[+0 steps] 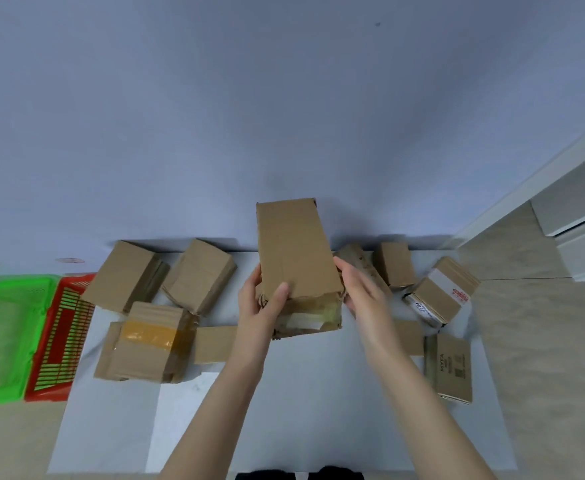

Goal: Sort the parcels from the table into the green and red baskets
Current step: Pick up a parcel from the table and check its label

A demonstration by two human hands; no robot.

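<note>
While the left hand [261,306] clasps a long cardboard parcel [294,247], right hand [360,292] straight-fingered beside its right face, white table [301,393] beneath, green basket [7,284], red basket [66,341] leftward, grey wall [284,98] beyond.

1. "MYFA" (or close to it, the letters are tiny) is printed sideways on the flat brown box [448,367] at the right.
2. Red print is stamped on the white-banded box [445,292], too blurry to be read.
3. Some digits are shown on the white label [419,308] under it, not legible.
</note>
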